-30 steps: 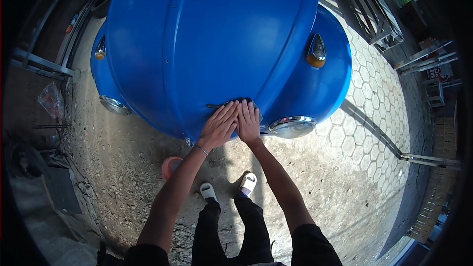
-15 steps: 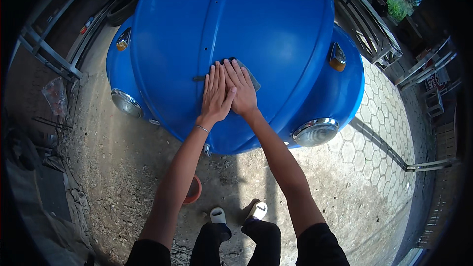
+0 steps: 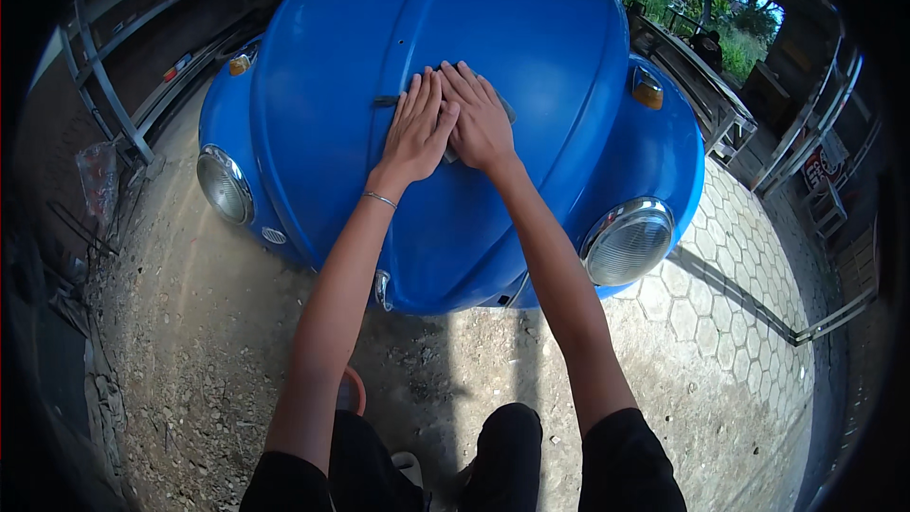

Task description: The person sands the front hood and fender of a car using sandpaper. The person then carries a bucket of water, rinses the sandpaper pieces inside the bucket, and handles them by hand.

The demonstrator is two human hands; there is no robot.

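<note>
The rounded front hood (image 3: 531,47) of a blue car lies in front of me. My left hand (image 3: 415,135) and my right hand (image 3: 480,125) rest on it side by side, thumbs meeting, fingers stretched out flat and pointing away from me. Beneath them is a thin dark piece (image 3: 385,100), perhaps a cloth or abrasive sheet. Only its edges show, past the left fingers, beyond the right fingers and below the palms, so its kind cannot be made out. A raised ridge runs up the hood just left of my fingers. My left wrist wears a thin bracelet (image 3: 380,198).
Round headlights (image 3: 629,242) and amber turn lights (image 3: 647,90) sit on both fenders. An orange-red tub (image 3: 353,389) stands on the gritty ground by my left leg. Hexagonal pavers (image 3: 730,294) lie to the right. A wooden bench (image 3: 706,100) and metal frames (image 3: 104,81) flank the car.
Both hands, pressed flat on the dark piece, have slid farther up the hood. My body leans closer, and the view has tilted upward, showing more beyond the car.
</note>
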